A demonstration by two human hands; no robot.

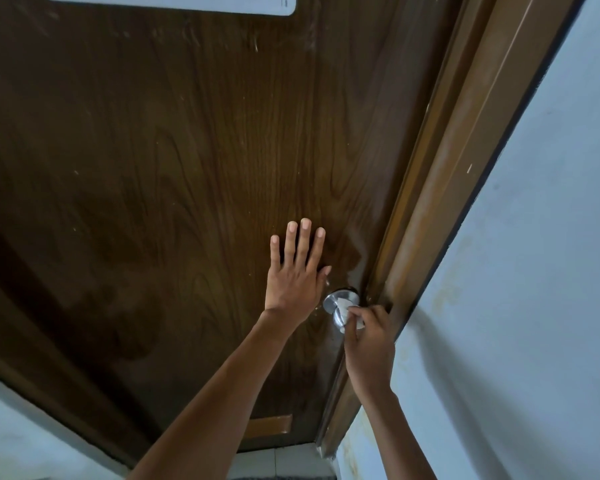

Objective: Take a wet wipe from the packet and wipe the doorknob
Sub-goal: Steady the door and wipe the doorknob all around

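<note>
A round silver doorknob (336, 301) sits near the right edge of a dark brown wooden door (174, 168). My right hand (369, 344) pinches a small white wet wipe (344, 307) and holds it against the knob's front and underside. My left hand (297, 271) lies flat on the door just left of and above the knob, fingers straight and pointing up. The wipe packet is not in view.
A lighter brown door frame (440, 202) runs along the door's right side, with a pale blue wall (534, 271) beyond it. A white sheet (187, 1) is stuck high on the door. Pale floor tiles (274, 462) show below the door.
</note>
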